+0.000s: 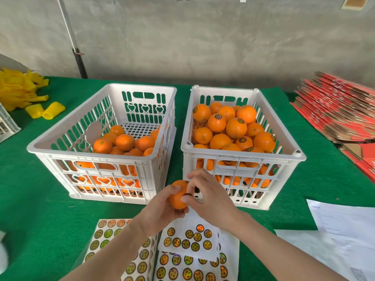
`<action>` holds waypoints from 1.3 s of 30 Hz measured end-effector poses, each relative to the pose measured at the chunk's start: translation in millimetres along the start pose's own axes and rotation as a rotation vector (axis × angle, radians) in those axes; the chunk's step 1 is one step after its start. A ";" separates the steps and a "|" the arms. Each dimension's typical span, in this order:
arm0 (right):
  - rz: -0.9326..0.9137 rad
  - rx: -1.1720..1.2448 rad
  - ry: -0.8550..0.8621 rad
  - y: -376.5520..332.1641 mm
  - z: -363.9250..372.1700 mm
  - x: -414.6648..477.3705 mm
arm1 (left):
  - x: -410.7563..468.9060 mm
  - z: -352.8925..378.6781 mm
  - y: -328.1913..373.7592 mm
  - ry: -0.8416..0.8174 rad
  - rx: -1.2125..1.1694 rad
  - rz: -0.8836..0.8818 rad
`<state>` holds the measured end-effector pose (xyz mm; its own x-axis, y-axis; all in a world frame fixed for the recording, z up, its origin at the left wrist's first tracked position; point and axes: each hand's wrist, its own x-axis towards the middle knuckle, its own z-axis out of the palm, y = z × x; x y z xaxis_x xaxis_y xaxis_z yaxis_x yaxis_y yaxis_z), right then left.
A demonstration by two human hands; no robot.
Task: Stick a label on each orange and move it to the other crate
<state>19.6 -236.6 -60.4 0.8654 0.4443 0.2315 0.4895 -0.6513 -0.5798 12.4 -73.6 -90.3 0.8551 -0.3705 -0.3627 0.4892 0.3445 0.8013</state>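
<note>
My left hand point(160, 209) grips an orange point(177, 196) in front of the two white crates, just above the label sheets. My right hand point(209, 195) pinches a round dark label point(187, 194) against the orange's right side. The left crate point(60, 149) holds several unlabelled oranges point(124, 141) low inside. The right crate point(243, 154) is heaped with oranges point(236, 127), many with dark round labels on top. Sheets of round gold-and-black labels point(188, 240) lie on the green table below my hands.
Yellow foam net sleeves point(47, 110) lie at the back left beside the corner of another white crate point(7, 126). Flattened red cardboard boxes point(334, 106) are stacked at the right. White printed papers point(345, 220) lie at the front right on the green cloth point(30, 199).
</note>
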 end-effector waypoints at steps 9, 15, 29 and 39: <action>-0.032 0.212 0.016 -11.5 -6.0 -10.4 | -16.1 11.1 20.7 -0.069 0.078 0.140; -0.200 0.177 0.424 -21.9 -29.8 21.0 | -9.0 49.1 61.8 0.047 0.487 0.507; 0.493 0.029 0.462 107.4 -123.1 249.6 | 31.7 35.3 164.2 0.287 0.537 0.409; 0.574 -0.397 0.193 149.0 -85.8 285.2 | 33.8 -60.4 217.6 0.654 0.885 0.304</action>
<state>348.5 -259.7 -13.7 0.9832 -0.1273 0.1306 -0.0776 -0.9399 -0.3325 158.1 41.0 43.0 0.9699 0.2342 -0.0671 0.1758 -0.4820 0.8584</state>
